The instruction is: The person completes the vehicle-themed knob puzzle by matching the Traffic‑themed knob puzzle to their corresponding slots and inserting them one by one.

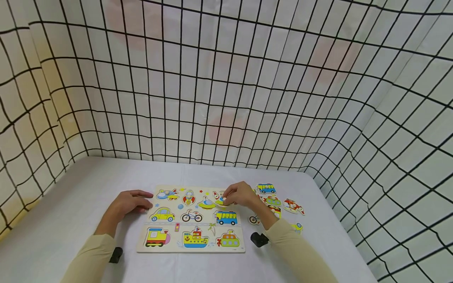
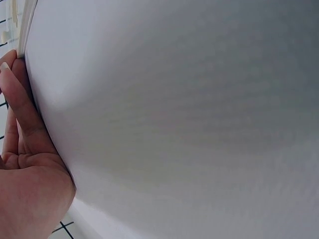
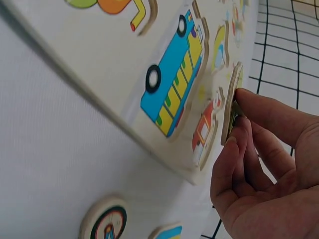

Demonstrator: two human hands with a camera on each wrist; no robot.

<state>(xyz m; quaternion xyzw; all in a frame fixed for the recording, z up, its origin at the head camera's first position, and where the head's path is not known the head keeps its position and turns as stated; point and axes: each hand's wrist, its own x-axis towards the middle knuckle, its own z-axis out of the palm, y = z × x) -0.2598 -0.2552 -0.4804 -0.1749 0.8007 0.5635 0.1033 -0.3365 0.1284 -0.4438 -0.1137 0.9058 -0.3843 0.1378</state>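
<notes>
A wooden vehicle puzzle board (image 1: 176, 247) lies flat on the table. Over its upper right part my right hand (image 1: 242, 194) pinches a yellow-green and blue flying saucer piece (image 1: 220, 203) between thumb and fingers. In the right wrist view the saucer piece (image 3: 230, 107) is seen edge-on, raised above the board near the helicopter recess (image 3: 201, 133). To the left of it is the saucer picture (image 1: 207, 203) on the board. My left hand (image 1: 129, 202) rests at the board's upper left edge, fingers extended with their tips against the rim.
Right of the board lie loose pieces: a blue bus (image 1: 266, 188), a red helicopter (image 1: 293, 206), a submarine (image 1: 274, 200), a bicycle (image 1: 253, 220), and others partly behind my right forearm. Black-gridded white netting (image 1: 226, 98) encloses the back and sides of the white table (image 1: 113, 169).
</notes>
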